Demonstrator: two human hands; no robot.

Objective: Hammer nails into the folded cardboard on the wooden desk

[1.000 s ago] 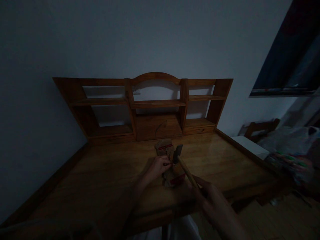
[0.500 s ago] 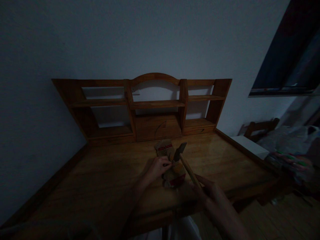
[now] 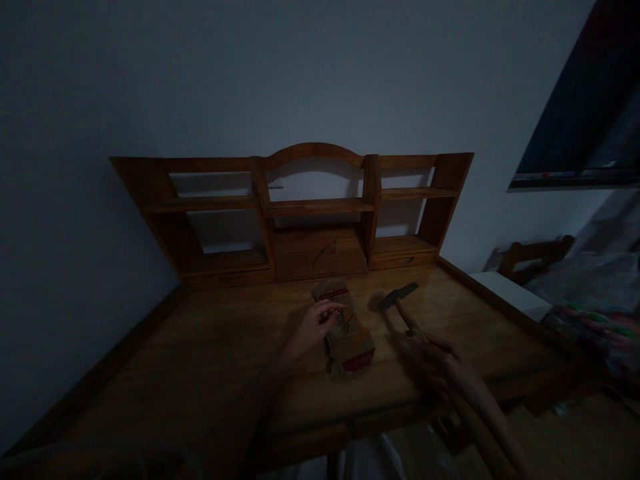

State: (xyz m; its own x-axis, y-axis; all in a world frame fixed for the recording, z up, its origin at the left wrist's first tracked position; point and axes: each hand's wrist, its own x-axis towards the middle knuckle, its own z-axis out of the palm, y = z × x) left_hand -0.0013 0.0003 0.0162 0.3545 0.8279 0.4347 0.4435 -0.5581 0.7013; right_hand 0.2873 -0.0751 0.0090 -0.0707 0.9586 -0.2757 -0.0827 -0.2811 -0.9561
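Note:
On the desk lies a piece of brown cardboard [image 3: 357, 340] with red printed strips and an orange-yellow patch. Thin dark marks or pieces, too dim to name, show on its middle. My left hand [image 3: 315, 325] is over the cardboard's left side, fingers stretched to the right and a little apart; I make out nothing held in them. To the right of the cardboard, my right hand [image 3: 440, 363] is wrapped round the wooden handle of a hammer [image 3: 399, 295]. The hammer's dark metal head is apart from the cardboard, over the desk.
A wooden hutch [image 3: 320, 208] with open shelves stands along the back of the wooden desk [image 3: 225, 340]. Right of the desk are a white surface [image 3: 510, 293], a wooden chair back [image 3: 537, 253] and plastic bags [image 3: 595, 280]. The room is dim.
My right hand has swung the hammer away from the cardboard, to the right. My left hand has shifted slightly up and left, and its pinched fingers have loosened.

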